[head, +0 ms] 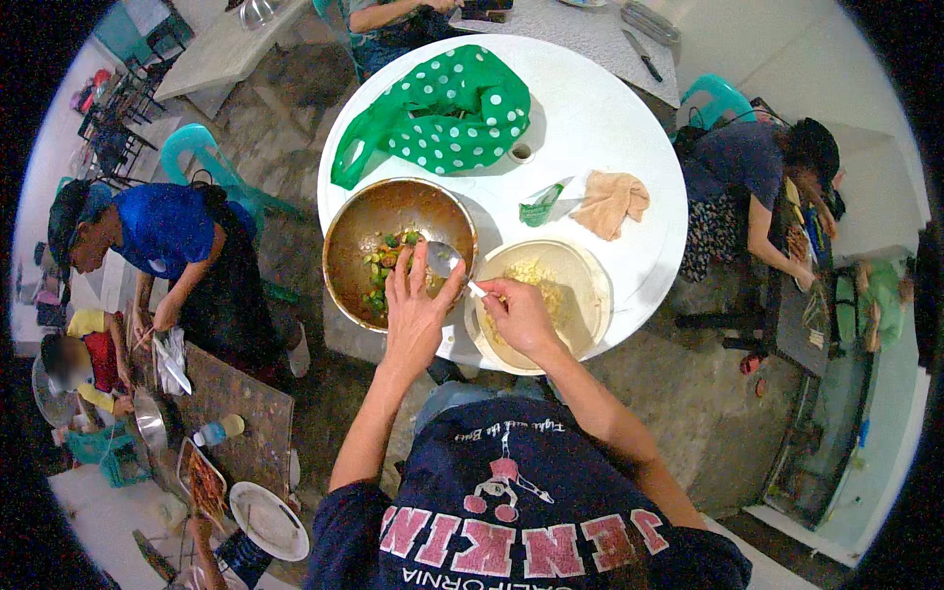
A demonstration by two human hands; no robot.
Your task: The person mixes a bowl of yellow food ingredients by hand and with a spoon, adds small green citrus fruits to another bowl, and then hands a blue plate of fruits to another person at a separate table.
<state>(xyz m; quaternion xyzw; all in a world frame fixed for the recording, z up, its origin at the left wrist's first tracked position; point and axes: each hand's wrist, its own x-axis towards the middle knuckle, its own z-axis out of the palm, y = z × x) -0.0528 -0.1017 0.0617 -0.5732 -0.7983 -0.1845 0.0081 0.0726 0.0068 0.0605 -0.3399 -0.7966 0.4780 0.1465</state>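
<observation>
My right hand [518, 313] grips the white handle of a metal serving spoon [444, 259], whose bowl reaches over a brown-stained metal bowl [346, 221]. Chopped green vegetables [378, 276] lie inside that bowl. With fingers spread, my left hand [419, 306] is above its right side, by the spoon; whether it touches the spoon I cannot tell. Below my right hand sits a cream-coloured bowl [597, 295] with pale yellow chopped food [532, 274] in it. Both bowls stand on a round white table [590, 96].
Beyond the bowls are a green polka-dot plastic bag [457, 110], a small green-and-clear packet [542, 205] and a tan cloth [612, 203]. People work at tables left, right and ahead. A knife [643, 57] lies on the far table, another [174, 375] on the left one.
</observation>
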